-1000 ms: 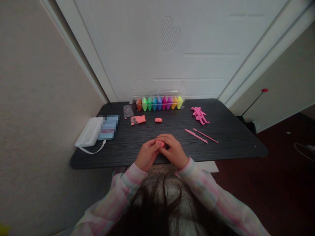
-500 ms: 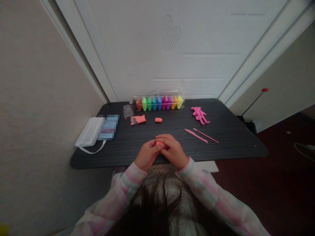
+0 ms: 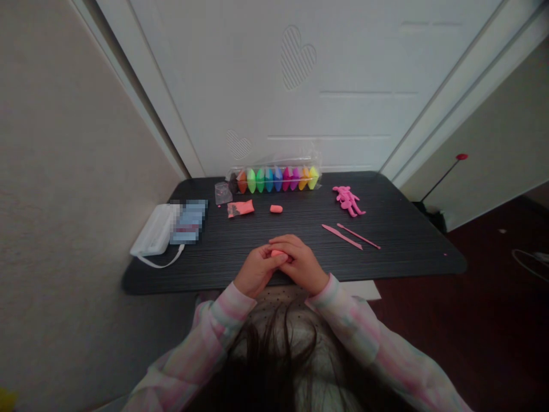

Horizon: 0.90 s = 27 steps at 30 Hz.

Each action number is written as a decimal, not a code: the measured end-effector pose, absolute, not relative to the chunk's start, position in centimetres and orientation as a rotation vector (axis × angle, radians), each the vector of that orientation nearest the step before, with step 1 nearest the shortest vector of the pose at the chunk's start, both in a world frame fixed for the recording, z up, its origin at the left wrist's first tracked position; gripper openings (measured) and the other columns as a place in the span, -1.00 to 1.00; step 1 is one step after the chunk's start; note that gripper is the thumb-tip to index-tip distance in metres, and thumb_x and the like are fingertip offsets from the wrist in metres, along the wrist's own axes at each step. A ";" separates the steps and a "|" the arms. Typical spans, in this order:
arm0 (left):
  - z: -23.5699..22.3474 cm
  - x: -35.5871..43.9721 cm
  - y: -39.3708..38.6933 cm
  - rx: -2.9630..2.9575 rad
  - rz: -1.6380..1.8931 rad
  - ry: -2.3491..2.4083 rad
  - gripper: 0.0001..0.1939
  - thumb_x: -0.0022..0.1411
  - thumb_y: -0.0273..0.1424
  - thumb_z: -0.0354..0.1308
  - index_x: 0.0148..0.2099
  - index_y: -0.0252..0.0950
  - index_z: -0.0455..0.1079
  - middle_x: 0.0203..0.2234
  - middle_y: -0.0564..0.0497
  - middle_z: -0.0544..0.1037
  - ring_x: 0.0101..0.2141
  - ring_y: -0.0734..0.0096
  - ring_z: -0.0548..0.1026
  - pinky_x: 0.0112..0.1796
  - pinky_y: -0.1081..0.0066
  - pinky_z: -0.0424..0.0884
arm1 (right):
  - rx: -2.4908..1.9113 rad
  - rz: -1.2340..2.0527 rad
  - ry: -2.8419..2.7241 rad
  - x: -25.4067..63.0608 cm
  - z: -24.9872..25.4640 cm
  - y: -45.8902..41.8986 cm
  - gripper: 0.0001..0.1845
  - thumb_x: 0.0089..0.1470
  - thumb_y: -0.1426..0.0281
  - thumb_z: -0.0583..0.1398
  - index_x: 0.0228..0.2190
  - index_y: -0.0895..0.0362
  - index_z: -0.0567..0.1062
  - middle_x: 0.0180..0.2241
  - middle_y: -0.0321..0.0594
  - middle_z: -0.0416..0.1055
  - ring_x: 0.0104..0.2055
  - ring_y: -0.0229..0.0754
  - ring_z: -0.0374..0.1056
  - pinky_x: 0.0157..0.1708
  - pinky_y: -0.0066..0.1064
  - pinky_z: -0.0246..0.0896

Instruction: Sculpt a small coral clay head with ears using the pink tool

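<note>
Close to the table's front edge, my left hand (image 3: 256, 269) and my right hand (image 3: 301, 263) meet around a small lump of coral modelling clay (image 3: 278, 253). Both are closed on it, and fingers hide most of the lump. A second coral clay piece (image 3: 276, 209), short and rounded, lies on the table beyond my hands. Left of that piece is a coral clay packet (image 3: 241, 209). To the right rest a pink modelling knife (image 3: 342, 237) and a thin pink stick tool (image 3: 358, 236).
A clear bag of several coloured clay packs (image 3: 274, 179) lies at the back of the dark table (image 3: 206, 263), with a clear plastic scrap (image 3: 223, 193) beside it. A pink figure (image 3: 348, 200) is at the right. A white device with a cable (image 3: 156, 230) sits at the left, by a blurred blue item (image 3: 190, 222).
My fingers have shifted slightly around the coral clay, and the lump shows at a slightly different angle. Everything on the table stays where it was.
</note>
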<state>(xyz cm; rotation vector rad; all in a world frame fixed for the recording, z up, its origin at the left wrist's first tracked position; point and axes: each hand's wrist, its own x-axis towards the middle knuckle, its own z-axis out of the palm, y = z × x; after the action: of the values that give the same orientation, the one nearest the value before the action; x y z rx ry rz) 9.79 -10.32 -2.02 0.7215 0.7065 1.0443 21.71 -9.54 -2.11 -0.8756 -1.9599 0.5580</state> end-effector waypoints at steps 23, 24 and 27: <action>-1.1 9.8 -10.1 0.711 0.979 0.733 -0.92 -0.09 -0.50 0.16 -0.45 -0.43 0.40 -0.54 0.01 0.47 -0.44 0.51 0.38 -0.33 0.49 0.26 | -0.947 0.554 -1.935 21.2 -2.1 -9.6 -0.71 -0.13 0.57 0.13 -0.27 0.14 0.40 -0.25 -0.15 0.37 -0.16 -0.21 0.23 -0.13 -0.34 0.17; -0.9 9.7 -10.0 0.726 0.951 0.762 -0.92 -0.06 -0.49 0.15 -0.44 -0.42 0.39 -0.53 0.00 0.46 -0.44 0.50 0.38 -0.35 0.49 0.26 | -0.963 0.557 -1.940 21.3 -1.9 -9.8 -0.67 -0.13 0.55 0.13 -0.22 0.14 0.37 -0.22 -0.14 0.36 -0.14 -0.21 0.23 -0.11 -0.33 0.16; -0.2 9.2 -9.4 0.745 0.921 0.888 -0.93 -0.03 -0.45 0.14 -0.47 -0.38 0.36 -0.56 0.05 0.42 -0.46 0.52 0.36 -0.36 0.49 0.26 | -1.055 0.557 -1.973 23.1 -0.7 -9.9 -0.50 -0.12 0.42 0.17 -0.07 0.14 0.25 -0.11 -0.12 0.29 -0.05 -0.18 0.17 -0.04 -0.30 0.09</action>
<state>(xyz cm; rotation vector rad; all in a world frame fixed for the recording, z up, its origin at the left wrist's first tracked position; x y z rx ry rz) 9.25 -9.38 -0.15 0.7447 0.8883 0.9212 23.06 -9.86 -0.69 -1.0549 -1.9729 0.5567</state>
